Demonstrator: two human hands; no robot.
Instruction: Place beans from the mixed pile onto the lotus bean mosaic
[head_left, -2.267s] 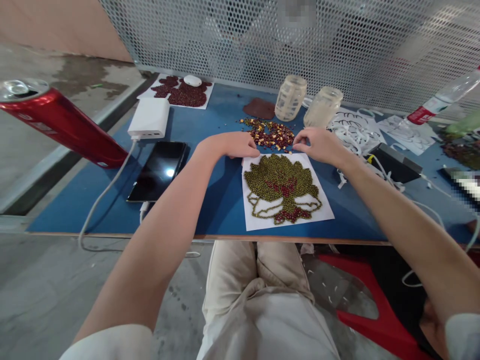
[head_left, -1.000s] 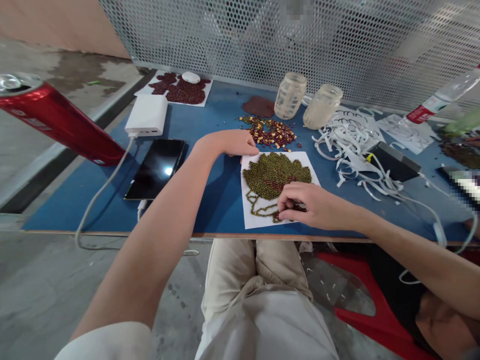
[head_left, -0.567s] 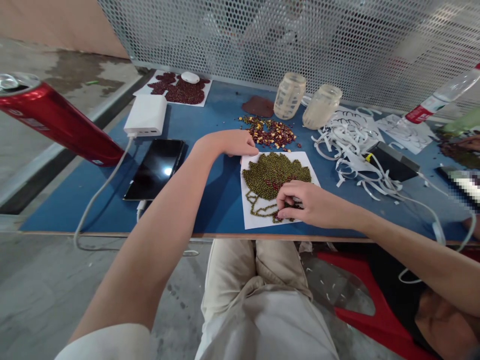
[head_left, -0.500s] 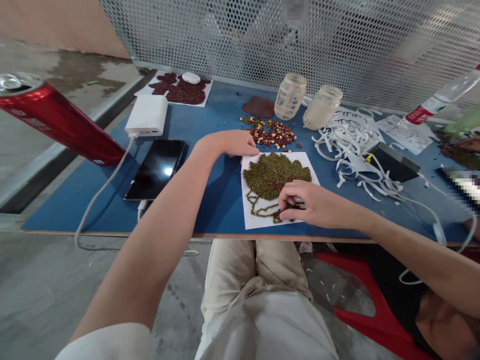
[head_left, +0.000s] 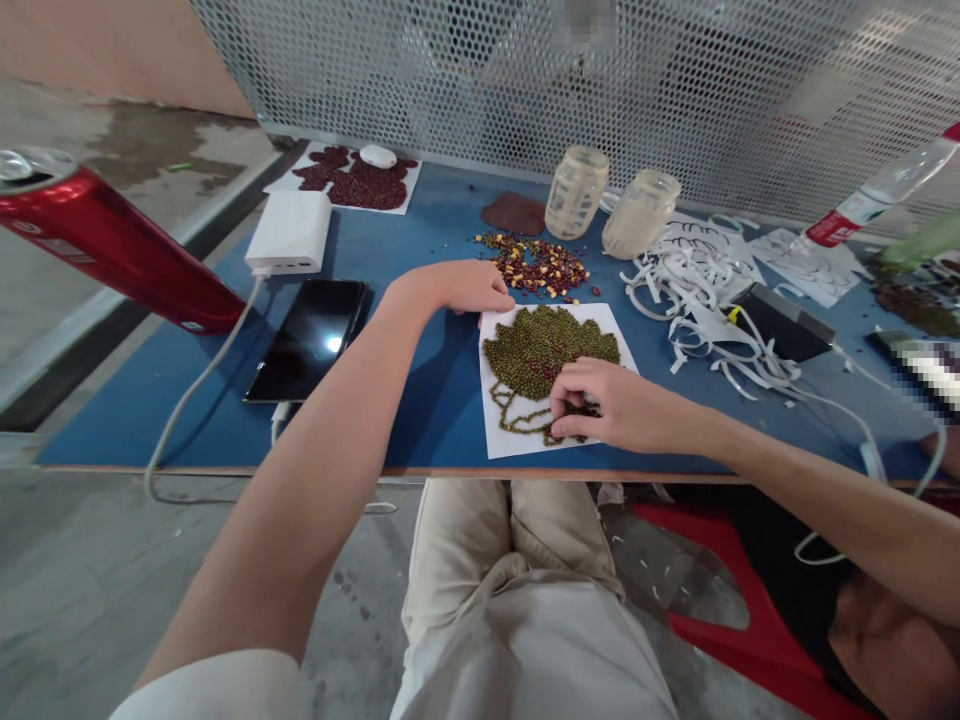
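A white paper sheet [head_left: 498,442] lies near the table's front edge, with green beans [head_left: 536,340] set on it in a scalloped shape and in thin outlines below. A few dark red beans [head_left: 553,370] show among the green ones. At the sheet's top left corner is my left hand [head_left: 484,287], closed, with thumb and fingers pinching the paper. My right hand [head_left: 600,400] is over the lower right part of the bean picture. Its fingers are curled and close together near the outlines; whatever is between the fingertips is hidden.
Loose mixed beans [head_left: 544,268] lie behind the sheet, before two jars [head_left: 576,192]. Paper strips [head_left: 694,290] and a black box [head_left: 784,322] are to the right. To the left are a phone [head_left: 307,340], a cabled white power bank [head_left: 289,232] and a red can [head_left: 120,245].
My right hand has shifted slightly left over the lower part of the picture. My left hand stays at the paper's corner. The whole view has moved a little.
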